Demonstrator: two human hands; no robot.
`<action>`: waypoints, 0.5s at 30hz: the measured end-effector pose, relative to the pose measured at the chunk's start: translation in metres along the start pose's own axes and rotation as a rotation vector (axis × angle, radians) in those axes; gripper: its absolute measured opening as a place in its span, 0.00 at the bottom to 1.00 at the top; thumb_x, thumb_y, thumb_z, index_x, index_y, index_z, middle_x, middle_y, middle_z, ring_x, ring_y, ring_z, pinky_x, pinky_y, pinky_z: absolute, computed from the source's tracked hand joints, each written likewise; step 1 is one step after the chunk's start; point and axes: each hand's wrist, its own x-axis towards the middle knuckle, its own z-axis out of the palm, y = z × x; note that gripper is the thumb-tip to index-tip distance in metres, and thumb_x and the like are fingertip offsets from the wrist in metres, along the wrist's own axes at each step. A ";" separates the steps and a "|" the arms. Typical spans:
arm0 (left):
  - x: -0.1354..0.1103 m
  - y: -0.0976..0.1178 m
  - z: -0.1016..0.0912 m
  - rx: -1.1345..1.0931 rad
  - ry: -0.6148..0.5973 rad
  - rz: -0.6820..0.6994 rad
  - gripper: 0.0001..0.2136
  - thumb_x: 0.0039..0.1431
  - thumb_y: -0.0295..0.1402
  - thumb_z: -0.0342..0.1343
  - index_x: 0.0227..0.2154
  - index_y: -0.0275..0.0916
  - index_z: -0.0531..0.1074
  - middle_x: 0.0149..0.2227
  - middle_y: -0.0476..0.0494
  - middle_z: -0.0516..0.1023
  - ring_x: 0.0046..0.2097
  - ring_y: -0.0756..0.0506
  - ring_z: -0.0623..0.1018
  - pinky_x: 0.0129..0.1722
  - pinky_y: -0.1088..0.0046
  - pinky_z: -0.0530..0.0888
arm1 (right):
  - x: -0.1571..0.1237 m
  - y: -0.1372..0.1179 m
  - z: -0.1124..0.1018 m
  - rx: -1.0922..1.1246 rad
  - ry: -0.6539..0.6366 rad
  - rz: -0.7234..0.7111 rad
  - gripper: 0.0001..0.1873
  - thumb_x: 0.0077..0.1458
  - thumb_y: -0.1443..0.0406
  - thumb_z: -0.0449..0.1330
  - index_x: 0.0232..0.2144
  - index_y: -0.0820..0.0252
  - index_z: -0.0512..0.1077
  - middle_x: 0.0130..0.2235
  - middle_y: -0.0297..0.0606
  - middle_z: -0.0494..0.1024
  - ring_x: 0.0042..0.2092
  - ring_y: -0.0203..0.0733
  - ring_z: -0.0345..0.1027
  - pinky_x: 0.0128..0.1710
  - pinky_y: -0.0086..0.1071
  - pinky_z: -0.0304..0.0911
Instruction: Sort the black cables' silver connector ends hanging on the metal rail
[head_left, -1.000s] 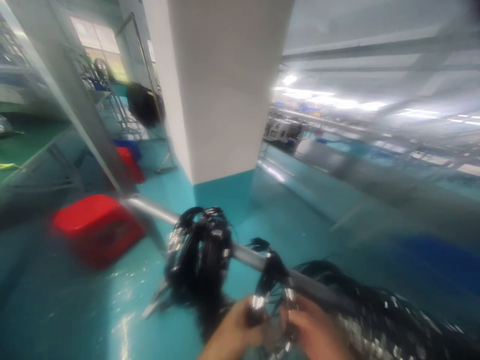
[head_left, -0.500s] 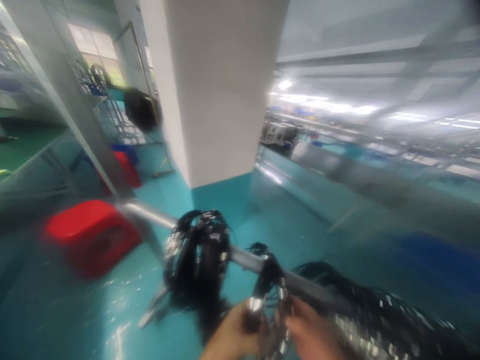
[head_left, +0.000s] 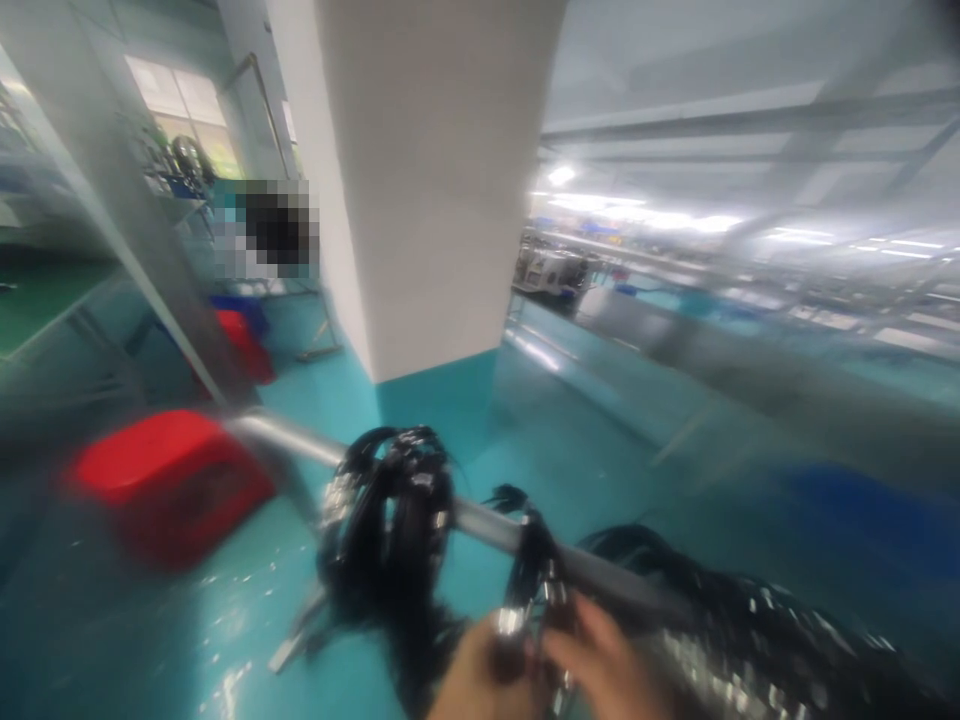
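Observation:
A small bundle of black cables (head_left: 532, 560) hangs over a metal bar (head_left: 487, 525) at the lower middle of the head view. My left hand (head_left: 480, 668) is closed around the bundle's left side, just below a shiny band on it. From the right, my right hand (head_left: 604, 655) grips the same bundle with its fingers bent against it. Both hands are blurred, and the lower end of the bundle is partly hidden by them. A thicker bundle of black cables (head_left: 394, 530) drapes over the bar on the left. Another large mass of black cables (head_left: 765, 610) lies to the right.
A white pillar (head_left: 435, 190) with a teal base rises ahead. On the left are a slanted metal post (head_left: 150, 240) and a red plastic stool (head_left: 172, 480). A blurred blue object (head_left: 870, 520) is at the right. Worktables and ceiling lights appear farther back.
My right hand has shifted slightly left, closer to my left hand. Both hands remain on the cable bundle. The view has moved a little.

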 end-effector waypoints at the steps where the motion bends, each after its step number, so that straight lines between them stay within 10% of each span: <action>1: 0.001 -0.002 -0.001 -0.039 -0.027 -0.012 0.08 0.35 0.26 0.63 0.23 0.35 0.71 0.20 0.52 0.69 0.25 0.51 0.66 0.28 0.75 0.61 | 0.001 0.000 -0.002 -0.096 0.035 -0.012 0.08 0.36 0.65 0.64 0.26 0.57 0.74 0.25 0.33 0.77 0.31 0.45 0.67 0.32 0.34 0.59; 5: 0.011 -0.016 -0.010 -0.285 -0.118 -0.059 0.06 0.37 0.29 0.60 0.21 0.34 0.70 0.17 0.52 0.66 0.21 0.53 0.64 0.25 0.74 0.61 | 0.008 0.007 -0.013 -0.250 0.036 -0.004 0.02 0.38 0.65 0.62 0.21 0.57 0.73 0.21 0.32 0.72 0.27 0.41 0.64 0.28 0.33 0.57; 15: 0.017 -0.023 -0.012 -0.438 -0.145 -0.074 0.12 0.42 0.36 0.60 0.16 0.36 0.62 0.14 0.56 0.56 0.17 0.56 0.57 0.20 0.75 0.55 | 0.007 0.020 -0.022 0.284 -0.227 0.083 0.14 0.33 0.57 0.68 0.23 0.59 0.77 0.23 0.35 0.70 0.26 0.38 0.59 0.28 0.32 0.55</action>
